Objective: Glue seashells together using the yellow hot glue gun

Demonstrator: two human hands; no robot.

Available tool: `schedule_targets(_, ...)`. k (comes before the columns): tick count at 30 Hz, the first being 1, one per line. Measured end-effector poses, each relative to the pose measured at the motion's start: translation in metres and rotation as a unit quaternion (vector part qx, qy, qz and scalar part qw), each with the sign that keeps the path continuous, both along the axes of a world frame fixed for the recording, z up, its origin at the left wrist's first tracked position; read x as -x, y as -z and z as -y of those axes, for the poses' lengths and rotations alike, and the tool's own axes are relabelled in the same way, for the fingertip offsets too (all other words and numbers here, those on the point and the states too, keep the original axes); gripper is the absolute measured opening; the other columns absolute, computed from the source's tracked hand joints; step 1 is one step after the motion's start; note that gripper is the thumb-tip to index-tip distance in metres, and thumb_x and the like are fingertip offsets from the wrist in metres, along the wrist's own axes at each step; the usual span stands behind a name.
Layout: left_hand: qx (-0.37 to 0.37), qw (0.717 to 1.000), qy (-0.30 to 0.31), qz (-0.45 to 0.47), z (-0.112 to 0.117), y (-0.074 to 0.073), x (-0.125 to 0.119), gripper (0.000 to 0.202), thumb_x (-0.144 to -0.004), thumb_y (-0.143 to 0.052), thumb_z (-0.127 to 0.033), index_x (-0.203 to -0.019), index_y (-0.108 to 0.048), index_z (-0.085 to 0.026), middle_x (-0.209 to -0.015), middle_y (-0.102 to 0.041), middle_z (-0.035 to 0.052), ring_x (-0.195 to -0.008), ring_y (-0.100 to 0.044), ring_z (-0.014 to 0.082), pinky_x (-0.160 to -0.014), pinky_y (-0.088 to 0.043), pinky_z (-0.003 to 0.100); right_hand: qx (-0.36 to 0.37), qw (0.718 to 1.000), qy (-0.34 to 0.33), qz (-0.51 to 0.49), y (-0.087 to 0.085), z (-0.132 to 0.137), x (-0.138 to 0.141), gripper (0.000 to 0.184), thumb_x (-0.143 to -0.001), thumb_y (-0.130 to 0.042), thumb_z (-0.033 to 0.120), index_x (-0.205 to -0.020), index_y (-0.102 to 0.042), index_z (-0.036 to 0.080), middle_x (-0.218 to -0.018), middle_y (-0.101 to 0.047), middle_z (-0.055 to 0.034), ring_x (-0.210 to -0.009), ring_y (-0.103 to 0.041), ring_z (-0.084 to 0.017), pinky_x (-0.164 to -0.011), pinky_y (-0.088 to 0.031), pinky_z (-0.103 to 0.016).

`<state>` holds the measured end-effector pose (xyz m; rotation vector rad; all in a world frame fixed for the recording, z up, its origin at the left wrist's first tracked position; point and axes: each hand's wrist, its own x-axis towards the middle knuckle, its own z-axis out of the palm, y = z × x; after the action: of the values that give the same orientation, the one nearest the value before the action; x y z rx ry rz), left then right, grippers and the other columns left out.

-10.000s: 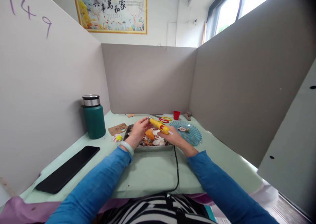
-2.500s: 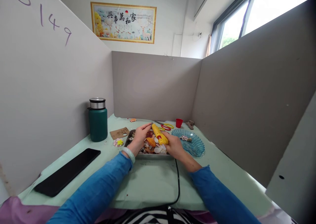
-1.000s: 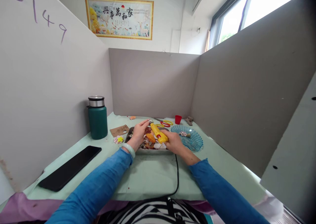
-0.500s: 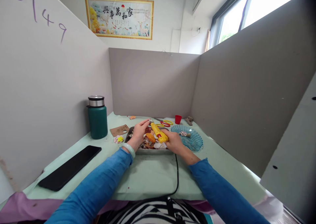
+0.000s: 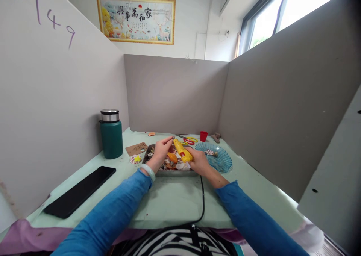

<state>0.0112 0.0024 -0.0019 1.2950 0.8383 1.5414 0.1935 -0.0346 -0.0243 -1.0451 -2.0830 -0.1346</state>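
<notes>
My right hand (image 5: 199, 161) is closed around a yellow hot glue gun (image 5: 182, 150), its nozzle pointing up and to the left. A black cord (image 5: 202, 199) runs down from it toward the table's front edge. My left hand (image 5: 161, 150) pinches something small at the nozzle tip; its kind is hidden by the fingers. Both hands are over a metal tray (image 5: 177, 173) of mixed shells, among them an orange shell (image 5: 172, 157). The hands cover parts of the tray.
A blue glass plate (image 5: 225, 162) with small pieces stands right of the tray. Behind are scissors (image 5: 188, 140) and a red cup (image 5: 203, 136). To the left are a brown card (image 5: 136, 149), a flower-like disc (image 5: 135, 159), a green bottle (image 5: 111, 139) and a black phone (image 5: 80, 192).
My left fingertips and the small piece have shifted slightly right, closer over the nozzle. The glue gun has tilted a little; my right hand stays almost still.
</notes>
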Motion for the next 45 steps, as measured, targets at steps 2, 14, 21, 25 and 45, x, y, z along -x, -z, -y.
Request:
schedule_targets(2,0.000,1.000,0.000,0.004,0.0002,-0.0003,-0.0001,0.043,-0.070,-0.072,-0.028,-0.108,-0.072,-0.008,-0.071,-0.070,0.0048,-0.048,-0.054,0.0084,-0.049,-0.045,0.022,-0.002,1.000,-0.002,-0.001,0.0009,-0.0008,-0.0005,0.047,-0.068,-0.053,0.008,-0.112,-0.063,0.020,-0.093,-0.073,-0.0059,-0.082,-0.066,-0.022,-0.069,-0.044,-0.028)
schedule_targets(14,0.059,0.993,0.007,0.102,-0.0009,-0.0033,0.0029,0.049,-0.064,-0.079,-0.027,-0.108,-0.070,-0.007,-0.066,-0.066,0.0028,-0.047,-0.053,0.0069,-0.049,-0.046,0.021,0.011,1.000,-0.016,0.011,0.0015,-0.0011,-0.0007,0.042,-0.070,-0.053,0.010,-0.108,-0.064,0.021,-0.094,-0.073,-0.0043,-0.082,-0.066,-0.020,-0.068,-0.043,-0.026)
schedule_targets(21,0.027,0.998,0.017,0.058,0.0007,-0.0024,0.0004,0.045,-0.068,-0.074,-0.028,-0.109,-0.071,-0.007,-0.071,-0.069,0.0047,-0.047,-0.053,0.0077,-0.048,-0.045,0.022,-0.002,1.000,-0.007,0.008,0.0012,-0.0011,-0.0003,0.041,-0.068,-0.053,0.009,-0.106,-0.064,0.021,-0.089,-0.073,-0.0050,-0.078,-0.065,-0.020,-0.067,-0.043,-0.027)
schedule_targets(25,0.008,1.000,-0.001,0.017,-0.0012,-0.0002,0.0005,0.043,-0.071,-0.070,-0.027,-0.110,-0.071,-0.008,-0.071,-0.069,0.0047,-0.048,-0.054,0.0082,-0.049,-0.045,0.022,-0.006,1.000,0.000,0.005,0.0003,-0.0001,0.0002,0.042,-0.067,-0.053,0.009,-0.106,-0.064,0.020,-0.088,-0.072,-0.0052,-0.077,-0.065,-0.021,-0.065,-0.042,-0.027)
schedule_targets(45,-0.021,0.999,-0.031,-0.013,-0.0003,-0.0005,0.0005,0.041,-0.071,-0.069,-0.028,-0.108,-0.073,-0.011,-0.065,-0.068,0.0033,-0.046,-0.053,0.0093,-0.048,-0.044,0.022,-0.001,1.000,-0.009,0.000,0.0013,-0.0010,-0.0011,0.044,-0.069,-0.053,0.009,-0.110,-0.063,0.021,-0.090,-0.072,-0.0052,-0.079,-0.065,-0.021,-0.068,-0.044,-0.027)
